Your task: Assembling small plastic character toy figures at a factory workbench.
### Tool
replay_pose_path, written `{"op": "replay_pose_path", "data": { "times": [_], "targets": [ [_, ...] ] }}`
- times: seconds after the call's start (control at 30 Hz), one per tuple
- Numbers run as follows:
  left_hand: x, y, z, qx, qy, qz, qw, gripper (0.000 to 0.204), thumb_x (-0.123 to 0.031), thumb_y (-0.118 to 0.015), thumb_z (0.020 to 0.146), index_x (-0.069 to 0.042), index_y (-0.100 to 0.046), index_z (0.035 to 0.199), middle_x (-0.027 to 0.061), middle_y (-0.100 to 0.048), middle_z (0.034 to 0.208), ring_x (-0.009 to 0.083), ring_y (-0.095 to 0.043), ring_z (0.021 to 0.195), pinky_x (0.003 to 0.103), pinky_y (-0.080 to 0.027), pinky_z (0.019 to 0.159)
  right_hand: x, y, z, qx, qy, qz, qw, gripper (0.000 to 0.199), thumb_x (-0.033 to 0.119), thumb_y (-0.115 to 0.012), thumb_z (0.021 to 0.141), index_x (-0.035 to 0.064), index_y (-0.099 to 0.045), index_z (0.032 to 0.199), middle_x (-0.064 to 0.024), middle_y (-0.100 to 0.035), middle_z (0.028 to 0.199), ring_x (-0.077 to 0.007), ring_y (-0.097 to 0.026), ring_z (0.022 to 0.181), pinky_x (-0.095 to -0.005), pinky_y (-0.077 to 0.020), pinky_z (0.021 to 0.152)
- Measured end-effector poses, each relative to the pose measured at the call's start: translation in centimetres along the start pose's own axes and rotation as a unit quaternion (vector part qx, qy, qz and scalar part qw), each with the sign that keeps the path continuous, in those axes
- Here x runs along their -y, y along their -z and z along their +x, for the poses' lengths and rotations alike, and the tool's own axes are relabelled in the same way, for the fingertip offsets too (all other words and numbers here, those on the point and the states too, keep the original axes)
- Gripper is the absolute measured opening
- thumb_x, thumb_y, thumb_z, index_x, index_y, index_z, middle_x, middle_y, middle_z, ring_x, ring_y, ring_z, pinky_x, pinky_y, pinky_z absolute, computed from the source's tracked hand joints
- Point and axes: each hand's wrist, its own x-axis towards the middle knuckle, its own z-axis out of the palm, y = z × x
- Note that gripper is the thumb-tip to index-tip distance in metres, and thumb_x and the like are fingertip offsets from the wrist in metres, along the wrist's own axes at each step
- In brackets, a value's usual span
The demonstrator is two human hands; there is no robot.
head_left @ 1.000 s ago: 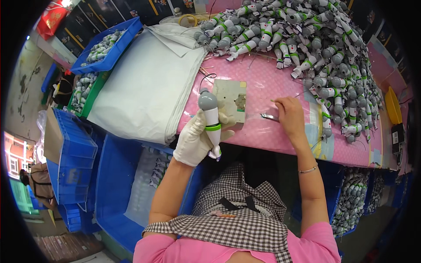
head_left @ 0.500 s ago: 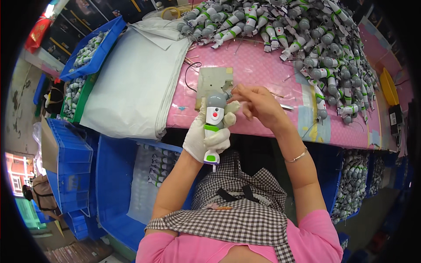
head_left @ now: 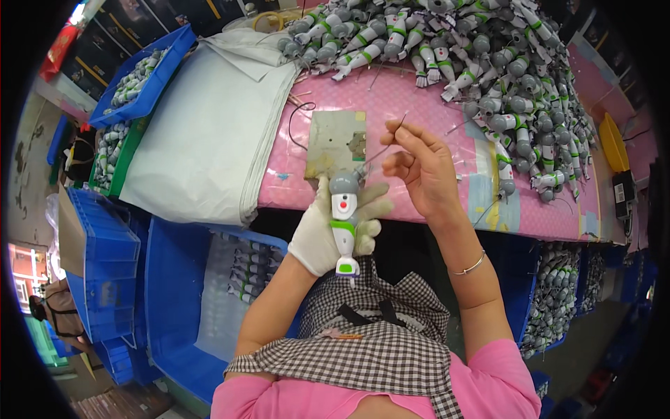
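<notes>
A toy arm (head_left: pixel 343 204), white and grey with green bands and a red button, lies along the palm of my gloved left hand (head_left: pixel 317 234). My left thumb is against one side of it, and the fingers curl loosely behind the other. Its round grey shoulder points away from me, the white end toward me. From that shoulder a thin dark wire (head_left: pixel 377 155) runs up to the right. Bare and pinched, my right hand (head_left: pixel 422 164) grips this wire near its free end. Just beyond the shoulder sits a flat grey metal plate fixture (head_left: pixel 331 136) on the pink table.
Similar toy arms (head_left: pixel 516 105) are heaped across the back and right of the pink-covered table (head_left: pixel 279 174). White sheets (head_left: pixel 202 133) lie stacked at left. Blue bins (head_left: pixel 174 314) stand below, some holding toy arms. A black cable (head_left: pixel 292 129) loops beside the plate.
My left hand has lowered the toy arm slightly toward me, its fingers loosening. My right hand has moved right and a little down, drawing the wire out straighter from the shoulder.
</notes>
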Motion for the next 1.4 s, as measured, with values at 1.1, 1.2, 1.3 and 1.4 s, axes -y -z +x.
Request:
{"op": "replay_pose_path", "data": {
  "times": [1.1, 1.2, 1.3, 1.4],
  "targets": [
    [-2.5, -0.7, 1.1, -0.148, -0.232, 0.291, 0.916, 0.031, -0.022, -0.056, 0.092, 0.000, -0.051, 0.112, 0.0113, -0.060, 0.093, 0.0227, -0.063, 0.081, 0.035, -0.054, 0.076, -1.3, 3.1, 5.8, 0.150, -0.174, -0.397, 0.888, 0.027, 0.026, -0.050, 0.086, 0.0063, -0.058, 0.069, 0.0055, -0.042, 0.056, -0.0042, -0.037, 0.050, -0.0209, -0.0295, 0.046],
    [-2.5, -0.6, 0.8, -0.137, -0.240, 0.274, 0.921, 0.030, -0.022, -0.056, 0.092, -0.001, -0.050, 0.112, 0.0109, -0.060, 0.094, 0.0225, -0.063, 0.083, 0.036, -0.054, 0.077, -1.7, 2.6, 5.4, 0.140, -0.167, -0.396, 0.892, 0.024, 0.024, -0.051, 0.085, 0.0060, -0.061, 0.073, 0.0055, -0.044, 0.056, -0.0046, -0.039, 0.051, -0.0212, -0.0305, 0.047],
    [-2.4, 0.2, 0.3, -0.085, -0.256, 0.167, 0.949, 0.026, -0.023, -0.056, 0.091, -0.004, -0.050, 0.108, 0.0085, -0.058, 0.094, 0.0217, -0.062, 0.085, 0.037, -0.053, 0.080, -1.8, 1.5, 3.5, -0.035, 0.085, -0.425, 0.901, 0.021, 0.017, -0.050, 0.087, 0.0011, -0.064, 0.089, 0.0003, -0.054, 0.069, -0.0054, -0.043, 0.055, -0.0215, -0.0349, 0.051],
    [-2.3, 0.6, -0.8, -0.085, -0.358, 0.105, 0.924, 0.027, -0.028, -0.054, 0.092, -0.003, -0.052, 0.103, 0.0070, -0.057, 0.093, 0.0219, -0.059, 0.089, 0.041, -0.050, 0.086, -2.6, -4.0, -1.3, -0.085, 0.251, -0.357, 0.896, 0.027, 0.014, -0.048, 0.090, -0.0026, -0.060, 0.107, -0.0066, -0.059, 0.094, -0.0085, -0.051, 0.076, -0.0241, -0.0431, 0.069]
  ]
}}
